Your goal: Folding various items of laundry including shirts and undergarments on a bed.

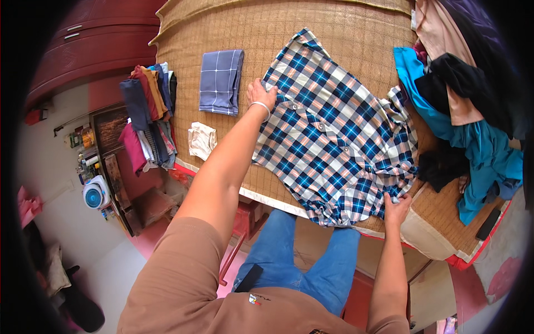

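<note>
A blue, white and peach plaid button-up shirt (321, 125) lies spread at a slant on the woven mat (358, 25), its front and buttons facing up. At its left edge my left hand (262, 95) grips the fabric near the hem end between thumb and fingers. My right hand (396, 208) pinches the cloth near the collar and shoulder at the lower right. The fabric there is bunched. Left of the shirt lie a folded grey-blue checked cloth (220, 82) and a small crumpled cream cloth (202, 140).
Folded clothes (146, 96) are stacked at the mat's left edge. On the right is a loose heap with a turquoise garment (442, 121) and black and beige ones. A black phone-like object (488, 224) lies at the right corner. A red cabinet (100, 37) stands at upper left.
</note>
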Tool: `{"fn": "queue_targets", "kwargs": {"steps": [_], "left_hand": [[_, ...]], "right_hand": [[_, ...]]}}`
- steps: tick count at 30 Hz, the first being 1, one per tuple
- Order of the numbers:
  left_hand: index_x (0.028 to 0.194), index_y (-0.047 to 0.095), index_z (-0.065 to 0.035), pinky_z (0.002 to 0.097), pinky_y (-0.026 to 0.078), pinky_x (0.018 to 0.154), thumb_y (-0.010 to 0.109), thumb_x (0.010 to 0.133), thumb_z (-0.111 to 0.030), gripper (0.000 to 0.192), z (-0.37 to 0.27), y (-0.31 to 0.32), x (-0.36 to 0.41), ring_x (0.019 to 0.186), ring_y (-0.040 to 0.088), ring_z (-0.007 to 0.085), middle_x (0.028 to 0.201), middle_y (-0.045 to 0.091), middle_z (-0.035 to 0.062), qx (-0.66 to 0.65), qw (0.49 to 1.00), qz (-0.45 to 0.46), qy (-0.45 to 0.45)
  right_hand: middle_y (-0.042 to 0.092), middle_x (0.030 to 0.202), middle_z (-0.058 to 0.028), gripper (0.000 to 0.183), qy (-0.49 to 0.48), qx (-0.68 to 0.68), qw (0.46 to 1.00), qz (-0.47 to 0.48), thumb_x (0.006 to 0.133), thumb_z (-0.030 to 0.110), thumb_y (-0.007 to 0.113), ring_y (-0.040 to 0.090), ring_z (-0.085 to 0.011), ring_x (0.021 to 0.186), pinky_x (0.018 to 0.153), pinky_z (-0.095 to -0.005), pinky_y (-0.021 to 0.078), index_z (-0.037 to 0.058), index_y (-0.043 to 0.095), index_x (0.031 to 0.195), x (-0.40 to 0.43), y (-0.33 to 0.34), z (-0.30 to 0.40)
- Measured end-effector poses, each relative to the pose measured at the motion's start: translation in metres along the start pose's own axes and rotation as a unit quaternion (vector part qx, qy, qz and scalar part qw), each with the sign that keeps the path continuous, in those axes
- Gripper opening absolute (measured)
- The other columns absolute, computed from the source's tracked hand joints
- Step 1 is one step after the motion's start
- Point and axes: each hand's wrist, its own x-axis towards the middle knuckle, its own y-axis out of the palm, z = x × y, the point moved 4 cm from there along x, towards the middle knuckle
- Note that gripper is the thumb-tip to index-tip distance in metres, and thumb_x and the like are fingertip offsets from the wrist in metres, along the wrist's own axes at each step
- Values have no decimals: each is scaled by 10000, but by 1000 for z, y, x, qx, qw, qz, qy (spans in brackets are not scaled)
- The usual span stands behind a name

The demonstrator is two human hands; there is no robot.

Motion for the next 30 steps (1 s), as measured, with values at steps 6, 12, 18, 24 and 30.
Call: {"fn": "queue_targets", "kwargs": {"steps": [6, 12, 18, 24, 30], "left_hand": [[1218, 484, -93, 396, 375, 1028, 808, 668, -377, 698, -12, 10, 16, 1238, 453, 304, 1259, 528, 143, 68, 990, 88, -84], [1116, 608, -114, 399, 427, 961, 777, 680, -429, 563, 24, 28, 44, 1089, 593, 286, 1127, 646, 128, 45, 972, 210, -93], [968, 679, -62, 322, 501, 769, 736, 747, -315, 341, 37, 37, 49, 827, 648, 202, 940, 688, 82, -91, 956, 277, -17], [909, 664, -80, 246, 470, 692, 724, 826, -269, 215, 28, 21, 40, 751, 587, 114, 850, 658, 12, -307, 867, 383, -92], [853, 685, -81, 225, 379, 779, 692, 865, -295, 214, 28, -28, 43, 787, 497, 57, 802, 613, -62, -243, 878, 410, -37]], "right_hand": [[602, 854, -133, 571, 39, 4, 999, 21, 665, 344, 808, 597, -295, 794, 739, -392, 478, 12, 503, 1014, 16, 6, -22], [615, 869, -126, 557, 39, 7, 999, 9, 669, 331, 807, 601, -258, 780, 737, -372, 485, 4, 515, 1013, 15, 26, -21], [667, 845, -71, 308, 68, 197, 971, 114, 744, 179, 749, 606, -152, 744, 696, -305, 485, -1, 621, 958, 17, 38, -27], [662, 906, -16, 217, 125, 340, 912, 191, 813, 126, 702, 586, -85, 752, 669, -238, 478, 23, 635, 993, 9, 20, -29], [650, 887, 9, 232, 115, 299, 912, 257, 820, 117, 703, 563, -65, 775, 709, -220, 453, 9, 643, 1017, -1, -14, 1]]}}
